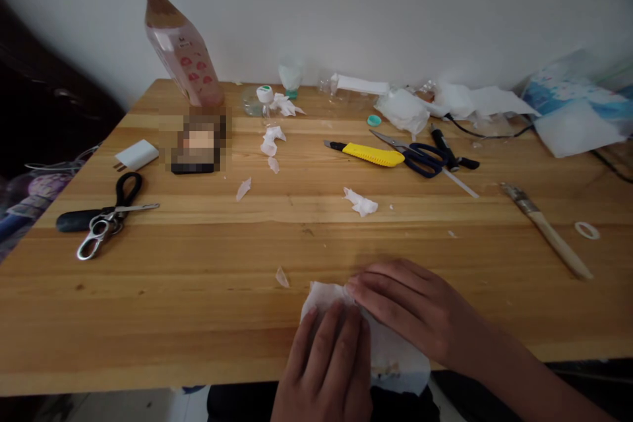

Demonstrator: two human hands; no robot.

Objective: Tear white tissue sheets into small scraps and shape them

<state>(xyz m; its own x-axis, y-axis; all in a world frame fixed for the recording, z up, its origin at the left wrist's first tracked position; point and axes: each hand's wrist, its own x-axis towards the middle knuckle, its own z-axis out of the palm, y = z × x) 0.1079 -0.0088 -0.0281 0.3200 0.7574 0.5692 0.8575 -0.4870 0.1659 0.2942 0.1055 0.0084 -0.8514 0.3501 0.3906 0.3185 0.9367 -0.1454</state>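
Note:
A thin white sheet (395,343), which looks like tissue or soft paper, lies at the table's front edge and hangs slightly over it. Small brownish marks or bits show on its lower part. My left hand (326,359) rests on the sheet with its fingers stretched out flat; the thumb is hidden. From the right, my right hand (413,303) reaches over the sheet, its fingers together and bent, the fingertips closed at the sheet's far edge. Its thumb is out of sight. Torn white scraps (361,202) lie beyond the hands.
A yellow utility knife (373,154) with exposed blade touches dark-handled scissors (426,158). A brush (548,231) lies right. Keys on a ring (101,224), a white charger (138,155), a blurred phone-like object (195,167) and a tall bottle (182,53) stand left. Plastic packaging (403,112) lines the wall.

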